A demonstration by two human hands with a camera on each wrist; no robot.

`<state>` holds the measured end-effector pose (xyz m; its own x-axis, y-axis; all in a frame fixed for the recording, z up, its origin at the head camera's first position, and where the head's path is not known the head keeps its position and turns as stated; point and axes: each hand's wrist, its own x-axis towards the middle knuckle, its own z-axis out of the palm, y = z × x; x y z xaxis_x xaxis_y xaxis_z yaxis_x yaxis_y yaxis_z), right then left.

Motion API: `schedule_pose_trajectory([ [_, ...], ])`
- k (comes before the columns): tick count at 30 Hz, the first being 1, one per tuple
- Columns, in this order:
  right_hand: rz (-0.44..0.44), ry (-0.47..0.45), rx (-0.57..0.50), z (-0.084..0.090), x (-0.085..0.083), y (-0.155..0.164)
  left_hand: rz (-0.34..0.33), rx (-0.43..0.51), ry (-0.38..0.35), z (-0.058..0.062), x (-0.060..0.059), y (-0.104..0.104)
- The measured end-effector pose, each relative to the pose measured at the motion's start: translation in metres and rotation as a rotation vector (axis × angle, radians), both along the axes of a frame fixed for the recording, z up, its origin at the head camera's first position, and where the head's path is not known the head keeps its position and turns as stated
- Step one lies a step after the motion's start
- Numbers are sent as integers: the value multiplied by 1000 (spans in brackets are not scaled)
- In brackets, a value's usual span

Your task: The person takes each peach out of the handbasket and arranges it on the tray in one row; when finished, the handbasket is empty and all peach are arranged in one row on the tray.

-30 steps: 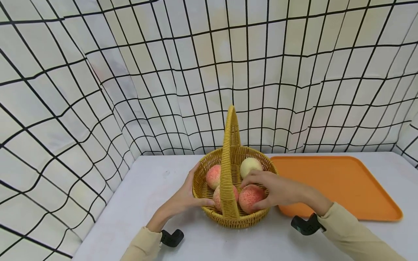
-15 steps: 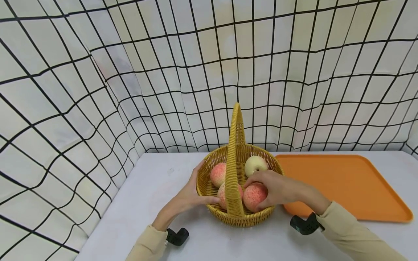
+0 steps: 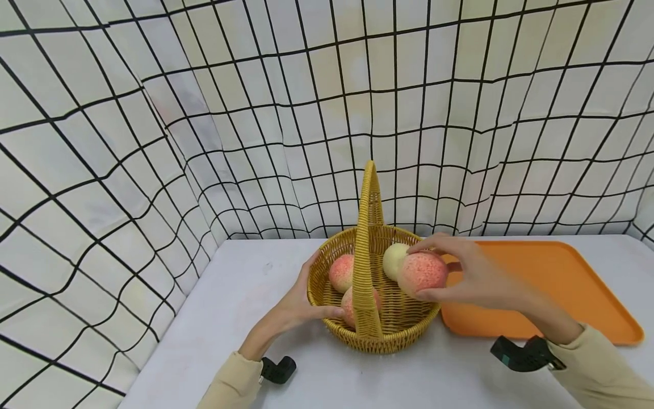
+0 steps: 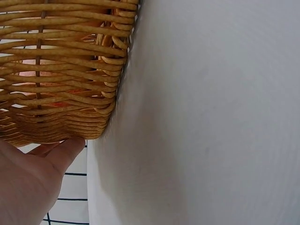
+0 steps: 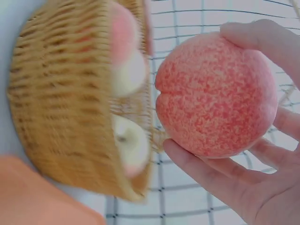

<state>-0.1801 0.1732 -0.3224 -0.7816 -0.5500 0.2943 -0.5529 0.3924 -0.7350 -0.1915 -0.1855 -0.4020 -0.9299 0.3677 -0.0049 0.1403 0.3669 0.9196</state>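
My right hand [image 3: 472,275] holds a pink speckled peach [image 3: 423,274] between thumb and fingers, above the right side of a yellow wicker basket [image 3: 398,342]. In the right wrist view the peach [image 5: 215,96] is apart from the basket [image 5: 65,108]. With thumb and fingers spread round its left side, my left hand [image 3: 291,309] grips the basket. Two pinkish peaches, one at the back left [image 3: 341,274] and one in front [image 3: 349,308], lie inside, partly behind the handle [image 3: 363,244]. A pale fruit [image 3: 393,260] sits at the back right, partly hidden by the held peach.
An orange tray [image 3: 552,289] lies on the white table [image 3: 245,272] to the right of the basket. Behind and to the left hangs a white cloth with a black grid [image 3: 296,130]. The basket's tall handle arches over its middle.
My right hand has lifted the peach out of the basket's front right, upward and to the right. The left hand and the basket have stayed in place over the last half second.
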Motion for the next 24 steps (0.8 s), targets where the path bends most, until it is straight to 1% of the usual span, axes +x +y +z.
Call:
schedule_pose_trajectory([
  [1,-12,19,-9,5,3,6,-3,2,0,0,0,0],
  [4,-52,122,0,16,5,24,-5,0,2,1,0,-1],
  [6,-79,172,11,19,4,35,-7,-1,5,1,0,-2],
  [8,-122,193,27,17,-1,46,-9,-2,8,1,-1,-2],
  [11,-195,142,53,9,-9,60,-10,-6,10,1,-1,-2],
  [14,-268,21,86,-5,-18,70,-9,-5,7,0,-1,-3],
  [16,-312,-49,119,-16,-25,75,-13,2,5,-1,-1,-2],
  [17,-326,-68,145,-21,-28,76,-15,6,5,-1,-1,-2],
  [20,-338,-100,205,-36,-35,76,-25,14,10,-2,-2,-1],
  [22,-325,-100,232,-44,-39,74,-27,18,14,-2,-2,-1],
  [24,-311,-99,235,-50,-41,71,-30,22,17,-1,-1,0],
])
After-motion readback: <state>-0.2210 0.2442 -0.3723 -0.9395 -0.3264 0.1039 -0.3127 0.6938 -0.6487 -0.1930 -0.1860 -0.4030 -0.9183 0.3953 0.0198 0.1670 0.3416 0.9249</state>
